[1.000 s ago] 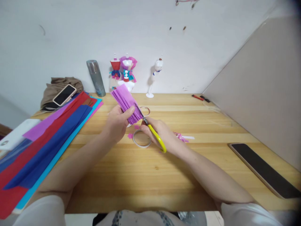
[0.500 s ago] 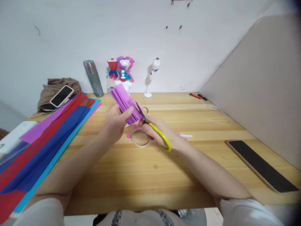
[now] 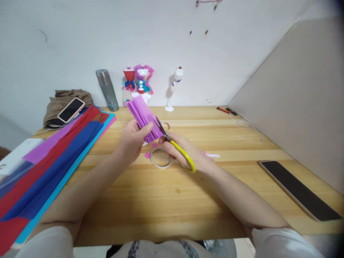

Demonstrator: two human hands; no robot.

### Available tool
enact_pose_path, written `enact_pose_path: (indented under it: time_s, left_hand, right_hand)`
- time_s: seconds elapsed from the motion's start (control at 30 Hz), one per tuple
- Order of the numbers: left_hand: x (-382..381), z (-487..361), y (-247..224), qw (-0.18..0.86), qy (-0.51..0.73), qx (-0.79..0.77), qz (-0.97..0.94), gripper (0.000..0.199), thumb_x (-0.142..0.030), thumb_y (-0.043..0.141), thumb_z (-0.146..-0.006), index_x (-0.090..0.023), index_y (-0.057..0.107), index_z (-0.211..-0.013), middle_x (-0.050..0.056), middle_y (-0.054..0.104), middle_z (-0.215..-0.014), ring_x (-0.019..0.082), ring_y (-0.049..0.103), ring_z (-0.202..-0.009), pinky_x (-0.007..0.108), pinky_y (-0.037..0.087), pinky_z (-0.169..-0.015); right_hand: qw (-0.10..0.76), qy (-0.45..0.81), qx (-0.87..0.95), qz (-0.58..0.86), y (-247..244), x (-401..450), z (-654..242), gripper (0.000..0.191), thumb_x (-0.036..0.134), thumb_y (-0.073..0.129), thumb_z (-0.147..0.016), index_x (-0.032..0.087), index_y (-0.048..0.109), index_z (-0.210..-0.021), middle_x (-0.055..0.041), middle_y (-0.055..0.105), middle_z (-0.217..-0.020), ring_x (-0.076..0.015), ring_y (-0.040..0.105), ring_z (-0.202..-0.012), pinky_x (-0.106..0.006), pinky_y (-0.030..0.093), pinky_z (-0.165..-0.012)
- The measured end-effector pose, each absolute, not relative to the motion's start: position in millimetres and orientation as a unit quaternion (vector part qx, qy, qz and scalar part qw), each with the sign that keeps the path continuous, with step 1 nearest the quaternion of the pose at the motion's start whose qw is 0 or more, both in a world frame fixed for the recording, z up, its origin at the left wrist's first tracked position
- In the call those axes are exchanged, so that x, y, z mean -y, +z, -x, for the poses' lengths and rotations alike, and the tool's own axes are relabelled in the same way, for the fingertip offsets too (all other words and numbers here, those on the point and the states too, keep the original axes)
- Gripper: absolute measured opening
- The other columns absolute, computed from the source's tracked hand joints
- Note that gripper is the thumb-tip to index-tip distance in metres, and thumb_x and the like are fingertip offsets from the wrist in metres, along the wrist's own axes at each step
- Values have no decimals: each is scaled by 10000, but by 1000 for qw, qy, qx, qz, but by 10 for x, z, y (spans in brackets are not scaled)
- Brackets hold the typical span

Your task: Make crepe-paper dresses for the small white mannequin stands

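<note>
My left hand (image 3: 133, 138) pinches a folded stack of purple crepe paper (image 3: 143, 116), thumb on top, above the table. Slits run along the side of the stack. In my right hand (image 3: 176, 147) are scissors (image 3: 185, 154) with yellow handles, their blades lying against the right edge of the paper. Some of my right fingers are hidden behind the handles. Below the hands a roll of tape (image 3: 160, 166) lies flat on the wooden table (image 3: 166, 208), with small pink paper scraps (image 3: 147, 155) beside it.
Coloured paper sheets (image 3: 64, 168) cover the left side, near a phone (image 3: 71, 110) on brown cloth. A flask (image 3: 107, 89), small decorated figures (image 3: 129, 80) and a white figure on a stand (image 3: 176, 84) line the wall. A dark tablet-like slab (image 3: 298, 190) lies at right.
The scissor blades look slightly closer together at the paper's edge. Both hands keep nearly the same place, and the view has shifted very slightly.
</note>
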State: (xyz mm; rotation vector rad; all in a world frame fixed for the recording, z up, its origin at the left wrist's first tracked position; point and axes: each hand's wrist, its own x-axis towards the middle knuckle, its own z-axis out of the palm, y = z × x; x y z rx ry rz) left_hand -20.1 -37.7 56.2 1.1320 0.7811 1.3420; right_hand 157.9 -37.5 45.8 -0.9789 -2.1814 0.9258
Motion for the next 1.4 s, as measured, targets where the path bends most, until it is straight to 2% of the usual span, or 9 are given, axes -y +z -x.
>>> enact_pose_path:
  time_s: [0.27,0.4,0.57,0.77,0.97,1.13,1.23,1.4]
  left_hand:
    - [372,219,557,597,545,-327,-490,362,-361,790,-732,-108,711,-978,128,775,-985,293,731,-959,355,579,-834]
    - [371,207,515,600,531,-322,-504,313,-364,764,-759,-122,735,-955,134,772,-1023,280,733,-966,351,583,-841]
    - [383,189,494,586,547,-323,-502,287,-353,758,-759,-130,736,-939,132,772,-1026,274,730,-981,336,580,-838]
    - [376,185,472,563,552,-333,-517,261,-328,740,-767,-129,726,-935,120,774,-1016,243,734,-942,301,572,-800]
    - [333,204,428,554,544,-332,-537,235,-311,713,-797,-131,718,-947,96,772,-1033,227,724,-948,289,559,-797]
    - [336,190,441,540,547,-372,-521,232,-288,727,-751,-121,707,-911,67,766,-886,189,706,-786,270,549,-705]
    - [342,184,448,540,545,-372,-523,227,-291,730,-740,-123,701,-888,60,757,-854,186,700,-775,259,540,-681]
    - [333,190,437,559,544,-353,-518,259,-311,752,-733,-126,695,-904,69,760,-894,189,702,-806,267,544,-713]
  right_hand:
    - [285,349,818,358,508,394,-1587,265,437,442,-943,200,555,-903,2,541,-682,-167,525,-638,-297,415,-622]
    - [283,360,816,353,477,380,-1576,246,426,438,-958,213,560,-963,17,526,-658,-169,524,-603,-302,422,-621]
    - [295,357,816,346,458,379,-1549,288,440,440,-970,197,579,-1037,0,564,-723,-187,572,-696,-307,437,-668]
    - [301,338,816,361,443,391,-1528,282,444,436,-949,194,547,-881,-19,566,-714,-205,574,-748,-307,420,-668]
    - [290,323,821,371,440,386,-1515,297,438,440,-940,174,567,-992,-40,592,-777,-201,555,-724,-311,407,-665]
    - [300,326,826,350,435,381,-1509,274,436,407,-954,200,532,-893,-5,511,-673,-204,548,-704,-326,428,-701]
    - [309,320,825,347,423,378,-1507,270,438,409,-957,215,500,-835,1,494,-649,-207,554,-703,-333,438,-711]
    - [315,326,817,356,428,388,-1497,273,425,406,-968,204,529,-865,-7,522,-625,-218,580,-714,-331,434,-693]
